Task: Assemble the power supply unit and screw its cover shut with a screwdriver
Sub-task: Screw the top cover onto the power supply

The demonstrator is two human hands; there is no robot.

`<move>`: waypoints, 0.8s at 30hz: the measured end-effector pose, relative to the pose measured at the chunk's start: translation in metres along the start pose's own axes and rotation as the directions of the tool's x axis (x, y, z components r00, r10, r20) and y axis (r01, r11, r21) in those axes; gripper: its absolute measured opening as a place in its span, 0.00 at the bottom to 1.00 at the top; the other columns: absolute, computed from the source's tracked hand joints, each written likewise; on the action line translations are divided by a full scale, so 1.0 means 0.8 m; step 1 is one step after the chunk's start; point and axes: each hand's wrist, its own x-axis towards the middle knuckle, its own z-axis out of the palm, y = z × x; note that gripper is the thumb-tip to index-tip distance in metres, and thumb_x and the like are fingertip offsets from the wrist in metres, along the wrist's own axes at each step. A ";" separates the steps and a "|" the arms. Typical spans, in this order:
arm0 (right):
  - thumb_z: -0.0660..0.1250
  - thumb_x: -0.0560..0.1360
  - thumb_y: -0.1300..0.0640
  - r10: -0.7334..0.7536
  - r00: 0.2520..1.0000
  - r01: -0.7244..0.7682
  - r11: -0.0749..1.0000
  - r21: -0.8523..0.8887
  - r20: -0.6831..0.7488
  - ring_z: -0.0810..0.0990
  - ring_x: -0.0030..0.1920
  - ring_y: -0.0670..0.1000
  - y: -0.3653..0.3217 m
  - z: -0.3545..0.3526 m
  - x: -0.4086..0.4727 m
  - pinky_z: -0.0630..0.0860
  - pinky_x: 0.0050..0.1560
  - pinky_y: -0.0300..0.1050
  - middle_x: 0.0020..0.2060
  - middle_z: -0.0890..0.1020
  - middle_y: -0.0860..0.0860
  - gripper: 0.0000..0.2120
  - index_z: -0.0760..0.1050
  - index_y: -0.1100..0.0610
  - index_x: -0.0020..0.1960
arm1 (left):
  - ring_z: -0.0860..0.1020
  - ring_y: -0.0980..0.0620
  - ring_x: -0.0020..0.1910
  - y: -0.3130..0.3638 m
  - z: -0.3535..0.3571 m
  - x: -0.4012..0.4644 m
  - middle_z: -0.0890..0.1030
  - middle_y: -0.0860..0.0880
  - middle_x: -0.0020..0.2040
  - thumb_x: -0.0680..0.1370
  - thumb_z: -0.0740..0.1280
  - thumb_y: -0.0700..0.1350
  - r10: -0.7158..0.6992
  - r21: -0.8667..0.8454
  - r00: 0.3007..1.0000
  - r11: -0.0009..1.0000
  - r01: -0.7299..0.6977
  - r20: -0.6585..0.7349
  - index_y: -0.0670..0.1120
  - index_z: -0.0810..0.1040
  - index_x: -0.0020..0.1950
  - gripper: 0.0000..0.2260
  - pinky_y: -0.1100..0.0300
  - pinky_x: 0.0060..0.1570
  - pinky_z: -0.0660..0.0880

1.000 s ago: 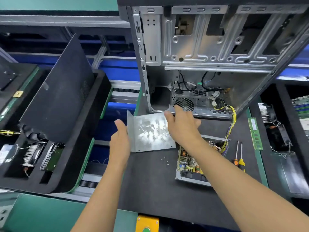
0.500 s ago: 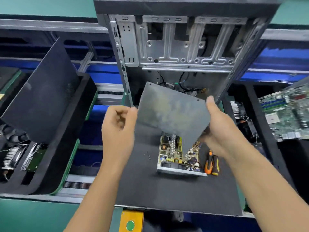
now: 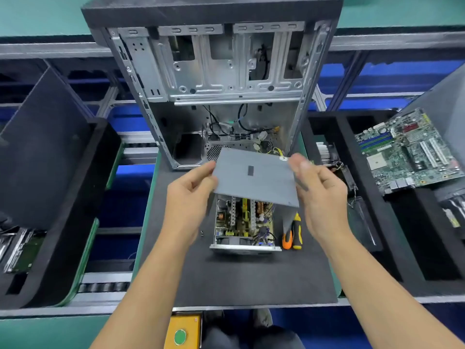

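Centre frame: grey metal power supply cover (image 3: 254, 176) held in the air by both hands, tilted, flat face toward the camera, a small dark slot near its middle. Left hand (image 3: 188, 197) pinching the cover's left edge, fingers (image 3: 201, 170) curled closed around it. Right hand (image 3: 320, 195) gripping the right edge, fingers closed on the metal, thumb on the top face near the upper right corner.

Directly below the cover, lower centre: open power supply unit (image 3: 244, 222) sitting on the black mat of the desk (image 3: 251, 280), circuit board, coils and capacitors exposed, cover not touching it. Just right of the unit: two screwdrivers (image 3: 292, 233) lying side by side, one orange-handled, one yellow-and-black, tips partly hidden behind the cover. Left of the unit, near the left wrist: a small screw (image 3: 202, 233) on the mat.

Upper centre: open computer case (image 3: 214, 71) standing at the far edge of the mat, loose cables in its lower bay. Right of frame: green motherboard (image 3: 407, 152) resting in a black foam tray. Left of frame: another black foam tray (image 3: 63, 197) with a dark panel leaning in it.
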 end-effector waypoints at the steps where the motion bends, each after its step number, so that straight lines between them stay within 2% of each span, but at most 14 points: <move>1: 0.76 0.70 0.45 0.013 0.997 -0.014 1.000 0.000 -0.074 0.80 0.61 0.45 0.008 -0.001 -0.001 0.75 0.64 0.52 0.69 0.74 0.57 0.10 0.82 0.47 0.49 | 0.82 0.62 0.56 -0.007 0.002 -0.005 0.85 0.58 0.54 0.78 0.65 0.32 -0.002 -0.042 0.999 0.999 0.003 0.039 0.48 0.82 0.61 0.17 0.73 0.50 0.75; 3: 0.74 0.70 0.55 0.062 0.992 -0.064 0.998 -0.009 -0.109 0.74 0.68 0.42 0.028 -0.006 0.000 0.72 0.68 0.50 0.73 0.69 0.45 0.23 0.75 0.41 0.62 | 0.80 0.59 0.61 -0.019 0.009 -0.014 0.84 0.55 0.59 0.77 0.63 0.27 0.003 -0.070 0.994 0.998 0.005 0.112 0.46 0.80 0.66 0.22 0.69 0.55 0.76; 4: 0.74 0.71 0.59 0.117 0.986 -0.116 0.993 0.011 -0.117 0.72 0.70 0.44 0.037 -0.011 0.001 0.71 0.69 0.51 0.73 0.69 0.43 0.29 0.71 0.41 0.68 | 0.79 0.58 0.63 -0.026 0.013 -0.020 0.83 0.54 0.61 0.76 0.62 0.27 0.010 -0.065 0.989 0.998 0.000 0.147 0.45 0.79 0.68 0.24 0.68 0.57 0.76; 5: 0.73 0.73 0.62 0.175 0.978 -0.173 0.985 0.028 -0.111 0.71 0.71 0.46 0.044 -0.016 0.001 0.70 0.70 0.52 0.74 0.68 0.44 0.32 0.67 0.44 0.73 | 0.78 0.58 0.65 -0.031 0.014 -0.024 0.83 0.54 0.62 0.76 0.63 0.28 0.012 -0.070 0.987 0.998 -0.001 0.162 0.45 0.78 0.69 0.24 0.68 0.58 0.75; 7: 0.69 0.77 0.65 0.246 0.968 -0.247 0.969 -0.012 -0.057 0.74 0.68 0.45 0.053 -0.027 0.003 0.73 0.67 0.51 0.73 0.70 0.48 0.33 0.62 0.51 0.77 | 0.78 0.59 0.65 -0.037 0.017 -0.028 0.82 0.55 0.62 0.77 0.64 0.30 0.015 -0.067 0.987 0.998 -0.004 0.161 0.48 0.79 0.68 0.23 0.70 0.58 0.74; 9: 0.68 0.78 0.67 0.249 0.969 -0.247 0.956 -0.160 -0.011 0.78 0.62 0.40 0.057 -0.034 0.004 0.76 0.59 0.42 0.70 0.75 0.48 0.29 0.65 0.54 0.76 | 0.78 0.60 0.64 -0.040 0.020 -0.031 0.83 0.58 0.61 0.79 0.65 0.31 -0.009 -0.039 0.988 0.999 0.015 0.154 0.52 0.79 0.65 0.21 0.71 0.57 0.74; 11: 0.66 0.78 0.67 0.254 0.967 -0.250 0.940 -0.234 -0.011 0.78 0.61 0.41 0.059 -0.037 0.008 0.75 0.56 0.40 0.69 0.76 0.48 0.29 0.64 0.55 0.77 | 0.78 0.61 0.64 -0.042 0.023 -0.034 0.82 0.61 0.61 0.80 0.66 0.32 -0.031 -0.035 0.988 0.999 0.037 0.150 0.53 0.77 0.67 0.21 0.72 0.57 0.73; 13: 0.66 0.79 0.66 0.276 0.961 -0.273 0.929 -0.251 -0.026 0.78 0.62 0.44 0.056 -0.039 0.010 0.75 0.55 0.41 0.69 0.75 0.48 0.29 0.63 0.55 0.77 | 0.77 0.63 0.64 -0.043 0.025 -0.039 0.81 0.63 0.62 0.80 0.66 0.33 -0.036 -0.040 0.989 0.998 0.042 0.145 0.52 0.75 0.70 0.22 0.74 0.56 0.72; 17: 0.67 0.79 0.64 0.246 0.969 -0.246 0.933 -0.264 -0.034 0.79 0.53 0.32 0.045 -0.039 0.012 0.77 0.43 0.29 0.63 0.78 0.45 0.28 0.66 0.53 0.76 | 0.77 0.62 0.64 -0.042 0.023 -0.047 0.81 0.63 0.62 0.80 0.66 0.33 -0.013 -0.051 0.993 0.998 0.019 0.120 0.55 0.75 0.68 0.21 0.73 0.58 0.72; 19: 0.67 0.79 0.63 0.224 0.974 -0.222 0.943 -0.248 -0.019 0.80 0.51 0.31 0.040 -0.039 0.011 0.76 0.40 0.28 0.58 0.80 0.40 0.27 0.67 0.51 0.75 | 0.78 0.62 0.64 -0.040 0.019 -0.049 0.81 0.61 0.62 0.80 0.66 0.34 0.005 -0.064 0.996 0.998 0.000 0.085 0.54 0.77 0.68 0.20 0.72 0.58 0.73; 21: 0.67 0.79 0.63 0.210 0.978 -0.208 0.953 -0.222 -0.015 0.81 0.53 0.35 0.032 -0.038 0.011 0.78 0.43 0.32 0.59 0.81 0.41 0.25 0.68 0.49 0.74 | 0.78 0.62 0.63 -0.039 0.012 -0.047 0.81 0.60 0.63 0.80 0.67 0.35 0.011 -0.065 0.999 0.998 -0.008 0.040 0.51 0.77 0.69 0.19 0.72 0.57 0.73; 24: 0.68 0.79 0.62 0.188 0.981 -0.192 0.961 -0.199 -0.036 0.81 0.58 0.41 0.019 -0.035 0.017 0.80 0.57 0.48 0.61 0.81 0.46 0.25 0.70 0.48 0.73 | 0.78 0.62 0.63 -0.039 0.007 -0.037 0.81 0.60 0.63 0.81 0.68 0.38 -0.026 -0.041 1.000 0.999 0.026 0.009 0.49 0.77 0.71 0.18 0.70 0.59 0.74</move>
